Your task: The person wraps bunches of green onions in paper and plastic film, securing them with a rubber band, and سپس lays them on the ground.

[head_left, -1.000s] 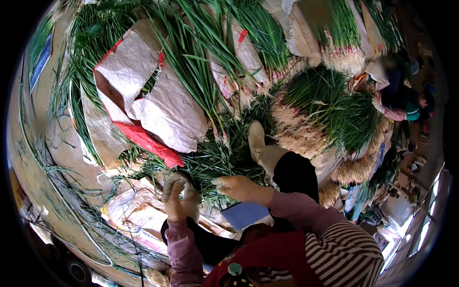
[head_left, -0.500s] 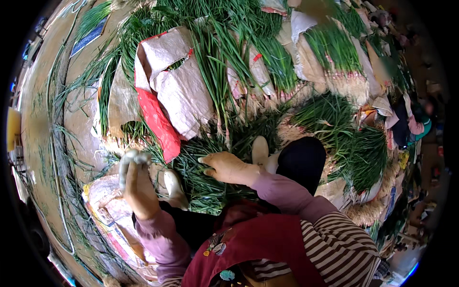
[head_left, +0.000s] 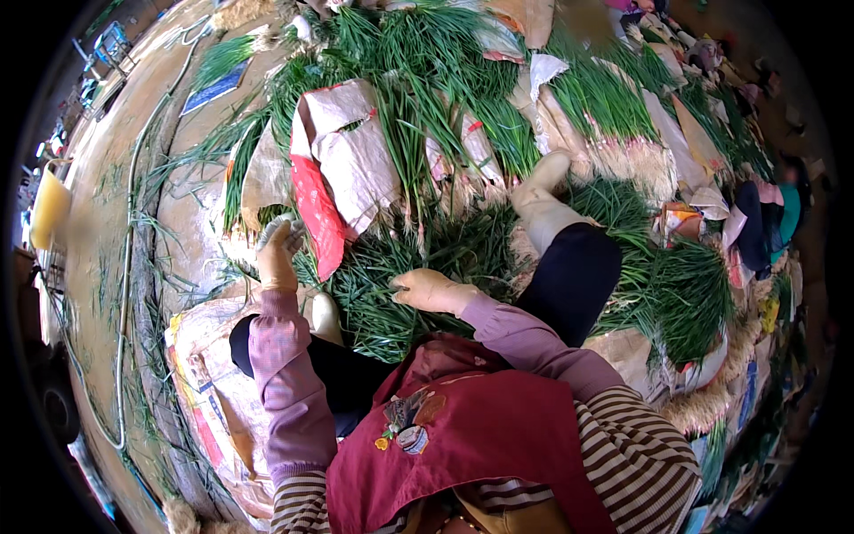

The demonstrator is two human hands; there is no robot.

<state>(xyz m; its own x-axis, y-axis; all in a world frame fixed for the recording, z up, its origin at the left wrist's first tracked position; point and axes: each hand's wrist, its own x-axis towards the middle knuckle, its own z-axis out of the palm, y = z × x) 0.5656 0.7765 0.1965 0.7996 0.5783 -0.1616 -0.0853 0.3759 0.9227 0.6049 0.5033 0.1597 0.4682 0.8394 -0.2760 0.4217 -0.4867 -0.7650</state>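
Note:
My left hand [head_left: 279,253], in a tan glove with grey fingertips, reaches forward beside the red edge of a white woven sack [head_left: 349,169]. Its fingers are bent inward near the root ends of green onions [head_left: 238,198]; what lies in them, if anything, is hidden. Over a loose layer of cut green leaves [head_left: 374,313] hovers my right hand [head_left: 431,291], gloved in tan. Its fingers are loosely bent and apart from the thumb, with nothing visible in them. More green onions [head_left: 405,151] lie upright in rows beyond the hands, pale roots toward me.
My cream boot [head_left: 544,200] stands forward on the right; the other boot [head_left: 326,318] is between my hands. A printed sack [head_left: 213,392] lies at my left, and a hose [head_left: 127,267] runs along the floor. Onion heaps [head_left: 680,298] and another person [head_left: 765,214] are at right.
My right leg has stretched forward, its boot now near the onion roots. My left hand has moved forward toward the sack's red edge. The whole view has shifted slightly.

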